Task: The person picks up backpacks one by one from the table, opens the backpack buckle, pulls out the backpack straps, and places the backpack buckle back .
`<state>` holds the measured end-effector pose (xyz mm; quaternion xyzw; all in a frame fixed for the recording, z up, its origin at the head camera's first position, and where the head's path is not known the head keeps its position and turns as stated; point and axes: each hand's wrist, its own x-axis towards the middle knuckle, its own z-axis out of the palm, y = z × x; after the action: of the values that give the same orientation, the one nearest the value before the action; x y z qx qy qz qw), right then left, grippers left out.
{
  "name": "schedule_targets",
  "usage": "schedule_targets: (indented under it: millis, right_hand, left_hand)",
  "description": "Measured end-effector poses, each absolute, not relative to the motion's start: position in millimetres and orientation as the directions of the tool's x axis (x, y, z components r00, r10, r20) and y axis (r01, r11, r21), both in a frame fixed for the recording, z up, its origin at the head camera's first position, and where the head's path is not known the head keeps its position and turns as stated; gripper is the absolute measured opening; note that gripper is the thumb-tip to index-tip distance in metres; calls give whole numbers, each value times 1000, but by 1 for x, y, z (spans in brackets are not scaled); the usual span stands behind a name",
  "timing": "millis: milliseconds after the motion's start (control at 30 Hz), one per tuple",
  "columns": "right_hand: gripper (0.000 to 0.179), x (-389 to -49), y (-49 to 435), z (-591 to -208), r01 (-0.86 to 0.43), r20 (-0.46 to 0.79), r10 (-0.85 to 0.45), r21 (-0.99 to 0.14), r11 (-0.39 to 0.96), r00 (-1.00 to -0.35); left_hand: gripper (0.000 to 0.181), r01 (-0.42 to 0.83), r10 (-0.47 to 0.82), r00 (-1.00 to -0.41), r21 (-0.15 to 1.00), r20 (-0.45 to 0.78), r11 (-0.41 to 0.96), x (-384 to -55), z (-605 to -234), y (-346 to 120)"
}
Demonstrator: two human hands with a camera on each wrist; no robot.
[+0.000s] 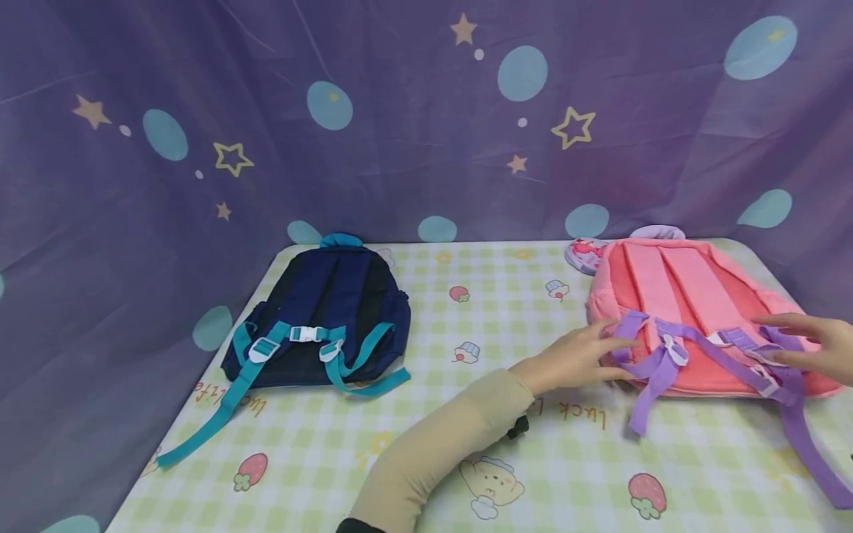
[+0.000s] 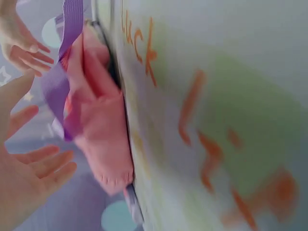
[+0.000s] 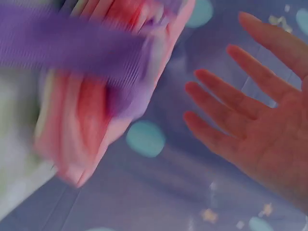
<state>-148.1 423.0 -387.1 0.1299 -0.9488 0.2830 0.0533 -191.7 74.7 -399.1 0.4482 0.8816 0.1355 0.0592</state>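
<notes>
A pink backpack (image 1: 693, 289) lies on the table's right side, its straps facing up. Purple webbing straps (image 1: 726, 363) with white buckles cross its lower part, and their loose ends trail onto the cloth. At its left lower corner is my left hand (image 1: 576, 359), fingers spread beside a strap. My right hand (image 1: 816, 344) hovers over the right lower corner with its fingers extended. Both wrist views show straight, parted fingers holding nothing: the left hand (image 2: 29, 173) and the right hand (image 3: 260, 110) are beside the pink bag. Whether the left fingertips touch the strap, I cannot tell.
On the left lies a navy backpack (image 1: 313, 296) with teal straps (image 1: 229, 400) and a fastened white buckle (image 1: 306, 334). A checked tablecloth (image 1: 426, 311) covers the table. A patterned purple curtain (image 1: 413, 148) hangs behind it. A small pink-and-white patterned piece (image 1: 585, 255) shows beside the pink bag.
</notes>
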Motion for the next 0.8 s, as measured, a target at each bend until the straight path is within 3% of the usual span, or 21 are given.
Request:
schedule_targets:
  millis: [200, 500, 800]
  right_hand:
    - [35, -148, 361, -365, -350, 214, -281, -449, 822, -936]
    - [38, -156, 289, -360, -456, 249, -383, -532, 713, -890]
    - [33, -171, 233, -358, -578, 326, -487, -577, 577, -811]
  left_hand:
    - [47, 761, 776, -623, 306, 95, 573, -190, -388, 32]
    - [41, 705, 713, -687, 370, 141, 606, -184, -375, -25]
    - [40, 707, 671, -701, 358, 241, 610, -175, -370, -69]
